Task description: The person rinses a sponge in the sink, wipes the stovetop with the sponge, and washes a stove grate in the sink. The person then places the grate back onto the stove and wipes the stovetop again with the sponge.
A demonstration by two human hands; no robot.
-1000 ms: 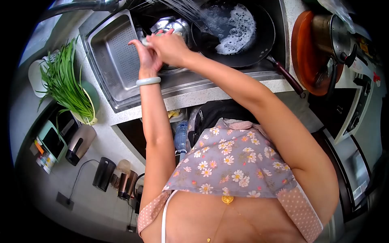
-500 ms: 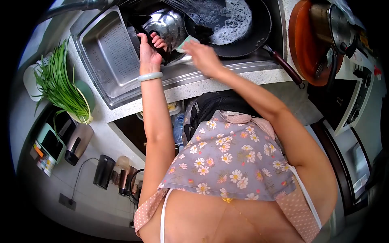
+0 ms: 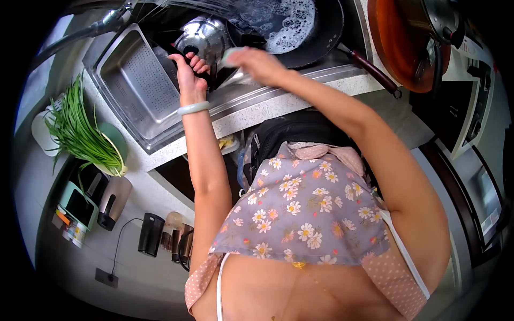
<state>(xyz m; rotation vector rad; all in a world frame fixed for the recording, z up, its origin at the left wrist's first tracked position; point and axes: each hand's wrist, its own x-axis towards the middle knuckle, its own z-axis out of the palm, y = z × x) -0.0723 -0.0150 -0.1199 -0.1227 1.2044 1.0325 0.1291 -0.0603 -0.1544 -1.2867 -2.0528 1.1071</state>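
My left hand (image 3: 191, 72) is over the sink, palm up, with its fingers curled round a black object (image 3: 213, 80) whose kind I cannot make out. My right hand (image 3: 259, 65), smeared by motion, pinches a pale green sponge (image 3: 231, 55) close to that object. Just beyond my hands sits a shiny domed metal piece (image 3: 204, 36). To its right a black frying pan (image 3: 327, 45) holds soapy water (image 3: 292, 27), its dark red handle (image 3: 369, 68) sticking out over the counter edge.
A perforated steel basket (image 3: 136, 75) stands at the sink's left, under the faucet (image 3: 110, 22). Green chives (image 3: 80, 128) rest in a pot on the left counter. A brown round board (image 3: 393, 48) and a lidded pot (image 3: 441, 21) are at the right.
The view has shifted slightly, so the sink items appear further left and up. My right hand has moved left with the sponge, nearer my left hand, which keeps its hold.
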